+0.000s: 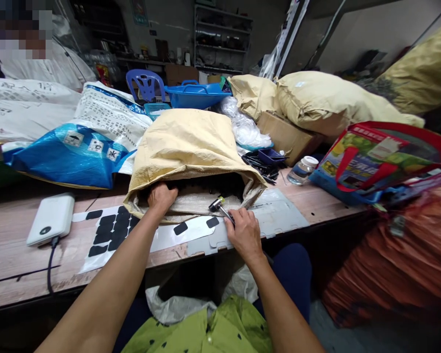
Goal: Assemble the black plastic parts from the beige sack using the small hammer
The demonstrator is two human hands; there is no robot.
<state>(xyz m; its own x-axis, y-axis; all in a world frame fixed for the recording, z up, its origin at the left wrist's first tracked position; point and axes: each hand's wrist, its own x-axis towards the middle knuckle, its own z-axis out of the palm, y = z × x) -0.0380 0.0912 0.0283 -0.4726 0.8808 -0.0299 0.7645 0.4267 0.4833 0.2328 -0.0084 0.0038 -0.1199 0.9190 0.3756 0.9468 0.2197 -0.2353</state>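
Cream sack gapes at the left hand, grip unclear; the right hand clasps a hammer.

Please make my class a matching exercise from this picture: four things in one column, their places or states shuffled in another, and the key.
Things:
1. Hammer
2. Left hand
3. White device
4. Jar

Places or states:
A. Beside the colourful shopping bag
B. At the open mouth of the yellow sack
C. Held in the right hand
D. Joined to a black cable

Pairs: 1-C, 2-B, 3-D, 4-A
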